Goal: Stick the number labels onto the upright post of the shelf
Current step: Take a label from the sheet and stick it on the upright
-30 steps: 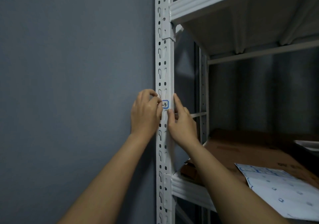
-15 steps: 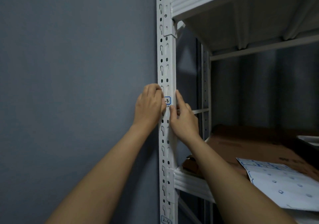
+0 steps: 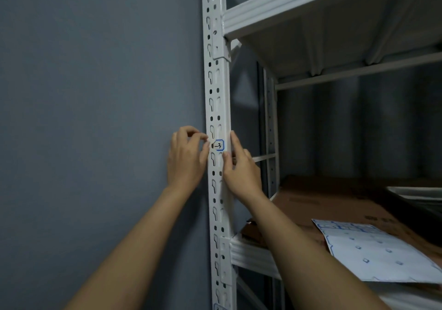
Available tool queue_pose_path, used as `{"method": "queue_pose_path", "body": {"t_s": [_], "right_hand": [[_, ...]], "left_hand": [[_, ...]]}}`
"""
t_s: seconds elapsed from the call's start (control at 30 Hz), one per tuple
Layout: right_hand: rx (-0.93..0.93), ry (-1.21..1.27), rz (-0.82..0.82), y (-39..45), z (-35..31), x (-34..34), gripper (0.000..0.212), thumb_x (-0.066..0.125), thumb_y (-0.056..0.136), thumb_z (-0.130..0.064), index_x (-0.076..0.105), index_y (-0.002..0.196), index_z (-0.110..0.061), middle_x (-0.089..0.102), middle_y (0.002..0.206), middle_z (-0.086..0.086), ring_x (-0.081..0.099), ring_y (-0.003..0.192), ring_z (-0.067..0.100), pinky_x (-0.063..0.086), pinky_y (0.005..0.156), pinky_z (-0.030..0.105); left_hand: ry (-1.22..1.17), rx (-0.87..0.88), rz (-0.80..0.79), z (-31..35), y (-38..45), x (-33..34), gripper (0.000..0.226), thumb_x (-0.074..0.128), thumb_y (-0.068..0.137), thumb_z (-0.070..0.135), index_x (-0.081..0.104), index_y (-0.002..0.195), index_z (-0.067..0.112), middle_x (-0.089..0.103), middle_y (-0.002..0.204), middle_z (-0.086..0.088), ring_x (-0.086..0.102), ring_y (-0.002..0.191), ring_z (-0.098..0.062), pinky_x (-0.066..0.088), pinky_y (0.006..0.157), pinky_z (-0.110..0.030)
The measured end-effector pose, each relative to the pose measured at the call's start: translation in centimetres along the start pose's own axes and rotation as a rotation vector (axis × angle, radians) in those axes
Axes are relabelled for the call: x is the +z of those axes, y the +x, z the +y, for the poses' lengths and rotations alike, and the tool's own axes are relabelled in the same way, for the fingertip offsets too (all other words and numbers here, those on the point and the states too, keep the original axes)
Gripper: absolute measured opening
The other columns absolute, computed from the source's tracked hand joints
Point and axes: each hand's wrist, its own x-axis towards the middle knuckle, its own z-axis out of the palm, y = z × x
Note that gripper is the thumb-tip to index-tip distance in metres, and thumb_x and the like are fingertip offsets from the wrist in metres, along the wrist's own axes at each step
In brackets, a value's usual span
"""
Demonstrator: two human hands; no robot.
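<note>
On the upright post (image 3: 216, 108), at mid-height, the number label (image 3: 219, 145) sits stuck; left hand (image 3: 187, 158) pinches its wrapped edge, right hand (image 3: 239, 166) with fingers straight steadies the post, likely smoothing it flat.

the label (image 3: 219, 145) on the post (image 3: 216, 94) shows only "-3"; its left end is hidden behind the left hand (image 3: 186, 159). a second label (image 3: 218, 307) is cut off by the bottom edge. print on the sticker sheet (image 3: 373, 250) is too small to read.
</note>
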Motion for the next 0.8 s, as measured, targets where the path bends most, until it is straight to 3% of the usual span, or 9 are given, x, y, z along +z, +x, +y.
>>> {"method": "queue_pose_path", "body": {"t_s": [0.17,0.43,0.8], "right_hand": [[0.010,0.010,0.000,0.1,0.2,0.0,0.054,0.039,0.101,-0.036,0.017,0.150,-0.043,0.054,0.122,0.005,0.058,0.105,0.028,0.047,0.089,0.036],[0.012,0.017,0.002,0.0,0.1,0.1,0.053,0.039,0.101,-0.036,0.019,0.150,-0.042,0.053,0.123,0.006,0.057,0.108,0.029,0.045,0.091,0.037],[0.013,0.036,-0.003,-0.1,0.1,0.2,0.053,0.039,0.101,-0.037,0.018,0.150,-0.044,0.052,0.121,0.004,0.059,0.102,0.027,0.048,0.091,0.046]], "left_hand": [[-0.018,0.069,0.004,0.6,0.2,0.5,0.009,0.068,0.084,0.016,0.069,0.086,0.008,0.058,0.099,-0.007,0.052,0.092,-0.027,0.045,0.069,-0.035],[0.061,0.078,0.045,1.3,0.2,0.7,0.011,0.072,0.078,0.012,0.063,0.073,0.006,0.057,0.085,-0.007,0.054,0.079,-0.028,0.036,0.061,-0.029],[-0.035,0.024,0.040,1.0,-0.2,1.4,0.008,0.068,0.078,0.009,0.061,0.078,0.006,0.055,0.092,-0.007,0.054,0.081,-0.024,0.038,0.058,-0.030]]}}
